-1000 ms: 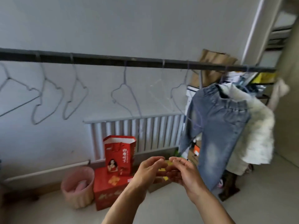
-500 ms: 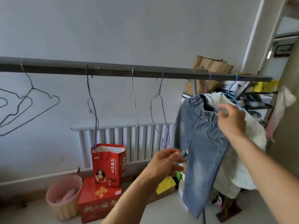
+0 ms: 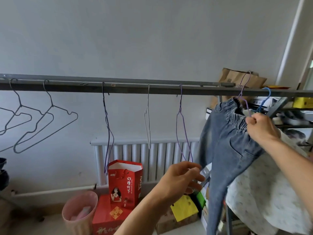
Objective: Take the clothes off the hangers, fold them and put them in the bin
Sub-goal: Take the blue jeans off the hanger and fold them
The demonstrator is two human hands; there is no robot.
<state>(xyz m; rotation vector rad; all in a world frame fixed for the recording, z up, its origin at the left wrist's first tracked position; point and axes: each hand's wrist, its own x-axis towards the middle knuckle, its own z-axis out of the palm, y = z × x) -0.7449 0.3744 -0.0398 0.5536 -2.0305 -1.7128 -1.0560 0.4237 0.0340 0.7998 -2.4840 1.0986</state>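
Small blue jeans hang on a purple wire hanger at the right end of the grey rail. My right hand pinches that hanger's wire at the elastic waistband, and the hook stands above the rail. Left of the trouser leg, my left hand hovers with loosely curled fingers and holds nothing. A white patterned garment hangs behind the jeans on a blue hanger. On the floor at lower left stands the pink bin with something pink inside.
Several bare wire hangers hang along the rail to the left. Below are a white radiator, a red gift bag on a red box, and cardboard boxes. Cluttered shelves stand behind the clothes at right.
My right hand rose from beside the left hand to the jeans' waistband and took hold of the purple hanger, whose hook now stands above the rail. The left hand stayed low.
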